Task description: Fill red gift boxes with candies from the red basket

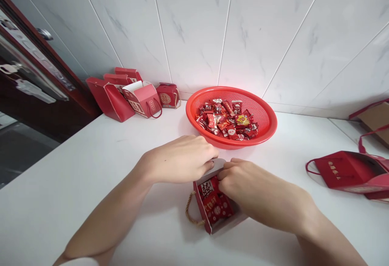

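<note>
Holding a red gift box (212, 205) by its pale flap (216, 168) with your left hand (179, 159) and right hand (255, 189).
Your right fingers (226, 172) are curling over the top edge and seem to be grasping it, probably to steady the box on the white counter (67, 213). Your left fingertips (211, 164) are bearing on the flap, though you can't tell whether they're clenching or only touching. Your hands are hiding the opening, so its contents aren't showing. The rope handle (189, 209) is trailing left, away from your grip. Just beyond, a red plastic colander (194, 110) is holding wrapped sweets (226, 120), more red boxes (146, 99) are sitting against the tile wall (194, 26), and a red bag (346, 172) is running out of view at right.
</note>
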A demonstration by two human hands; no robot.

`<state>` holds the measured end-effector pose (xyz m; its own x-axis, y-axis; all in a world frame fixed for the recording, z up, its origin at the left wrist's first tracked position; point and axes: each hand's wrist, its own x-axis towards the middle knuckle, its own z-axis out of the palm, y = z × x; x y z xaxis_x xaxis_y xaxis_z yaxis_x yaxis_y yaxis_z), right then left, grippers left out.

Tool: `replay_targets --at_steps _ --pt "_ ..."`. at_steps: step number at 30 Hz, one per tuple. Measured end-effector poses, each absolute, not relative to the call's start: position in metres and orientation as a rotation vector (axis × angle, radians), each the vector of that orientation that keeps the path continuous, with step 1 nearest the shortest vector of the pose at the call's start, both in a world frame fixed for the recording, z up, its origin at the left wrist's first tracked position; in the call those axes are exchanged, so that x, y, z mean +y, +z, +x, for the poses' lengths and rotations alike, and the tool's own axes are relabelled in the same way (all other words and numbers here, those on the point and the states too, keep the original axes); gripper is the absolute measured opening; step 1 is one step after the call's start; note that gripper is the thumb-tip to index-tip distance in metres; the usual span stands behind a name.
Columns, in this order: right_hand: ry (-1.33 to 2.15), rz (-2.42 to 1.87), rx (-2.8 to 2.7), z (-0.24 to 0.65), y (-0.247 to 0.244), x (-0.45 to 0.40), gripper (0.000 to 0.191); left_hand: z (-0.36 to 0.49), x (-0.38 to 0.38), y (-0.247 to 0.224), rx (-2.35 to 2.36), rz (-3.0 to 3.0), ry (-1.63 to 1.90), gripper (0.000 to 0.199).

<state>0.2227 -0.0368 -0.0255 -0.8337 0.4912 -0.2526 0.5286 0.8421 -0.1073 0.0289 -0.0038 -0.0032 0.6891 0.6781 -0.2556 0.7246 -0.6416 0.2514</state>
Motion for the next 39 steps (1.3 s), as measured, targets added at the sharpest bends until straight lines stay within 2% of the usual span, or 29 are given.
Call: replay_targets --at_steps 4,11,26,35,39 --pt "-0.196 0.658 2.691 0.211 -0.027 -0.037 0.021 0.029 -0.003 -0.004 1.107 2.558 -0.227 0.035" --pt "-0.368 0.578 2.573 0.2 -0.035 -0.037 0.02 0.029 -0.004 -0.003 1.083 2.559 -0.226 0.034" --pt "-0.261 0.837 2.663 0.203 -0.028 -0.039 0.018 0.03 -0.002 -0.004 1.121 2.538 -0.245 0.031" --pt "-0.148 0.851 2.481 0.183 -0.032 -0.042 0.019 0.029 -0.002 -0.007 1.122 2.537 -0.181 0.036" --pt "-0.136 0.83 2.587 0.192 -0.032 -0.041 0.016 0.029 -0.003 -0.006 1.133 2.535 -0.205 0.033"
